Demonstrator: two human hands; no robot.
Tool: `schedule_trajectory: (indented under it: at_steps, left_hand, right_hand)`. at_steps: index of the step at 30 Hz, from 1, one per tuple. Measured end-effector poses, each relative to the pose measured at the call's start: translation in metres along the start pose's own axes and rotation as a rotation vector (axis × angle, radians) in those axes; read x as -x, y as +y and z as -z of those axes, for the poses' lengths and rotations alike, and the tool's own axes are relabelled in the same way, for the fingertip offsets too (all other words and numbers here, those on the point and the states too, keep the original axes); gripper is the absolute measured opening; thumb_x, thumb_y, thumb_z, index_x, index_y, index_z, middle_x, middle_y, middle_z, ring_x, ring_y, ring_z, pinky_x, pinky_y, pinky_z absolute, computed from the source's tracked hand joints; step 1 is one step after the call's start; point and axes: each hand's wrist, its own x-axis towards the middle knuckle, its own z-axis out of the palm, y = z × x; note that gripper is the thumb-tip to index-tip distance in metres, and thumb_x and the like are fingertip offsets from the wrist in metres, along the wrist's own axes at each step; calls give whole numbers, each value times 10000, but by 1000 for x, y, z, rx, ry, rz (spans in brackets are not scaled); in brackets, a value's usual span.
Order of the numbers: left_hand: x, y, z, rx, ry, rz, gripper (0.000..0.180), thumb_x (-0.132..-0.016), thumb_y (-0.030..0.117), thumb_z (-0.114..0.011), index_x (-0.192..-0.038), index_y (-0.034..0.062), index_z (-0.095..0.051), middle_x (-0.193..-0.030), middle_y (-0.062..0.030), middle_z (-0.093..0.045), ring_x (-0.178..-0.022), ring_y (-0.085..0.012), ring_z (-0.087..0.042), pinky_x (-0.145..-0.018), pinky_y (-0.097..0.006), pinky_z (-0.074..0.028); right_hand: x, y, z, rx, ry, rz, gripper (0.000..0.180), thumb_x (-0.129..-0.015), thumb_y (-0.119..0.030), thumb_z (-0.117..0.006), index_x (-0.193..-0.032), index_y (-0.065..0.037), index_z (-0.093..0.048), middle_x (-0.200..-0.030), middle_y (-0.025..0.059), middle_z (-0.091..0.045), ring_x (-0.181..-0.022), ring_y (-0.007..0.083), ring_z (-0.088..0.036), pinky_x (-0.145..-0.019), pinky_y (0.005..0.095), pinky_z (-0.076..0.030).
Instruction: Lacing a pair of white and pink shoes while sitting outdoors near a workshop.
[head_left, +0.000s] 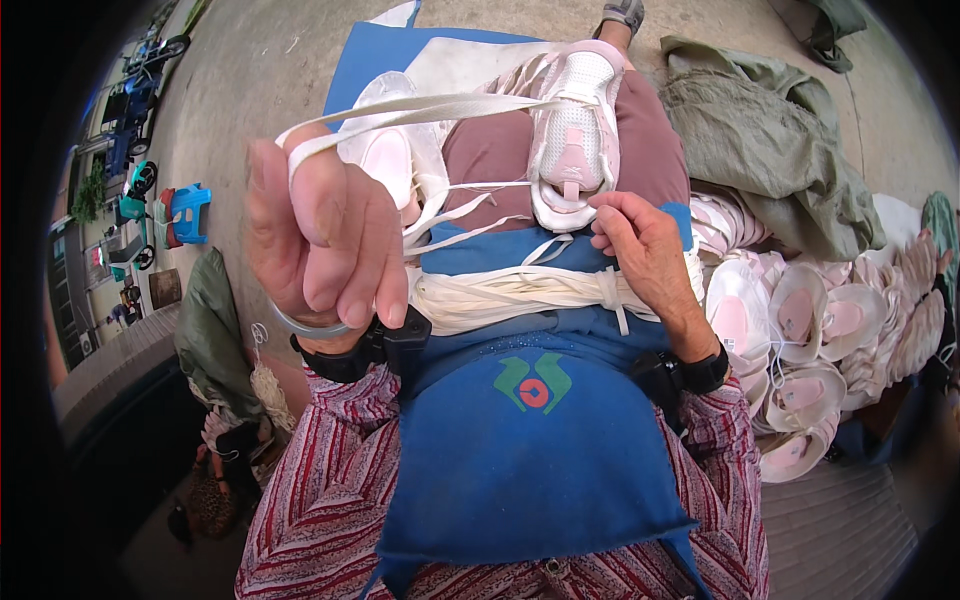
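Note:
A white and pink mesh shoe upper (577, 128) lies across my lap, its toe pointing away from me. From its far part a flat white shoelace (440, 103) stretches left to my left hand (330, 235). That hand is raised high on the left, fingers curled, with the lace looped over the index finger. My right hand (640, 245) is closed at the upper's near right edge, thumb and forefinger pinching the rim by the heel opening. More lace ends trail from the upper towards the left. A bundle of white shoelaces (510, 295) lies across my waist, tied with a strip.
Another pale upper (388, 155) sits on the left of my lap. Many stacked uppers (800, 310) lie on the right beside a grey-green cloth (770, 130). A blue plastic stool (188, 213) and parked scooters (135, 215) stand at the far left. A blue apron (530, 450) covers my front.

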Motion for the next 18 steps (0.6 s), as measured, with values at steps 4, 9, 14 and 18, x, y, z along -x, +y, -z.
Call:
schedule_trajectory:
  at_steps: [4, 9, 14, 18]
  left_hand:
    - [-3, 0, 7, 48, -176, -2, 549, -1050, 401, -244, -799, 22, -552, -402, -24, -472, -332, -150, -513, -416, -352, -557]
    - [-5, 0, 7, 120, -197, -43, 591, -1045, 424, -246, -729, 33, -557, -411, -29, -482, -341, -162, -520, -434, -367, -567]
    - [-8, 9, 12, 179, -231, -57, 651, -1034, 472, -250, -679, 35, -579, -411, -31, -482, -344, -151, -509, -430, -369, -562]
    - [-6, 11, 14, 175, -270, -50, 704, -1021, 512, -249, -614, 39, -576, -405, -22, -471, -341, -139, -497, -431, -359, -561]
  right_hand:
    - [-2, -8, -5, 6, 24, 62, 226, -915, -127, -585, -1074, 26, -632, -789, 61, -636, -685, 113, -598, -617, 249, -488]
    - [-9, -22, -12, 124, 75, 258, 270, -894, -90, -634, -1146, 4, -617, -832, -3, -583, -705, 61, -531, -659, 192, -454]
    - [-18, -30, -16, 236, 113, 381, 291, -870, -71, -650, -1150, 1, -614, -837, 16, -572, -698, 78, -510, -650, 209, -449]
    - [-22, -31, -19, 288, 117, 412, 276, -861, -67, -654, -1125, 1, -611, -829, 53, -569, -686, 121, -539, -637, 245, -471]
